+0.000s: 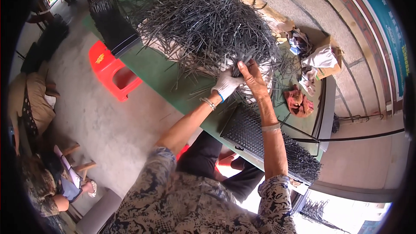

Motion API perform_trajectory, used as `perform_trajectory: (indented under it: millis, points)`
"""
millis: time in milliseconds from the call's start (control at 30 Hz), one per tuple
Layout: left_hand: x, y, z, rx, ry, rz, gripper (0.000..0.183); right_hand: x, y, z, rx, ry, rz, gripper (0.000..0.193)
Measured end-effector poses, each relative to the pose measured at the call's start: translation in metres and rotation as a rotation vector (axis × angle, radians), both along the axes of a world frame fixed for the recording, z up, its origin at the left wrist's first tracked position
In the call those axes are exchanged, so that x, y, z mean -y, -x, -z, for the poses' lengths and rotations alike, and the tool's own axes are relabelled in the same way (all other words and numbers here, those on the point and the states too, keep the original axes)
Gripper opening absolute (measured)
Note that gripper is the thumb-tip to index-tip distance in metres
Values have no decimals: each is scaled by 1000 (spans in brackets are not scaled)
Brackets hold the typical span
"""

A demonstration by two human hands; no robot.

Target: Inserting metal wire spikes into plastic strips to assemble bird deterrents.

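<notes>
A large heap of thin black sticks (208,19) covers much of the green table (162,76) in front of me. At its near edge my two hands meet around a small bunch of black sticks (244,56). My left hand (228,82), in a white glove with a blue cuff, is closed on the lower part of the bunch. My bare right hand (255,80) grips it from the right, thumb laid along the sticks. Just below my right forearm sits a black rack with a honeycomb of holes (249,125), several sticks standing in its right end.
Another black rack (113,28) stands at the table's far left, beside a red plastic stool (110,69). On the right are a crumpled reddish cloth (298,102) and a cardboard box (331,56) with white bags. Another person (60,186) sits at lower left.
</notes>
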State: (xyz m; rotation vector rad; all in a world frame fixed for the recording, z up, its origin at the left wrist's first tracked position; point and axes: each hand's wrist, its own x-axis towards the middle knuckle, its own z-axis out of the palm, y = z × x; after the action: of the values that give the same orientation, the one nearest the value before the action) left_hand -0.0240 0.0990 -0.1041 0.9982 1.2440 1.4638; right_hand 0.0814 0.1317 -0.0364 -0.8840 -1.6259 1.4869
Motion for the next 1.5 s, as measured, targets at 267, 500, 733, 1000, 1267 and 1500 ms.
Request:
perform_trajectory:
  millis: [267, 500, 733, 1000, 1267, 1500]
  points:
    - [5, -14, 49, -398, -221, -206, 36, 21, 17, 43, -103, -11, 245, 29]
    - [7, -9, 29, -348, -222, -111, 30, 43, 19, -18, -205, 147, 282, 22]
    - [6, 1, 37, -457, -188, -83, 35, 43, 22, -5, 91, -29, 272, 46]
    - [15, 4, 31, -589, -49, 126, 57, 36, 2, 0, 164, -5, 213, 57]
    - [27, 3, 19, -371, -121, 16, 41, 31, 0, -4, 124, -28, 119, 49]
    - [31, 6, 59, -294, -118, -137, 36, 27, 19, 20, 114, 141, 192, 34]
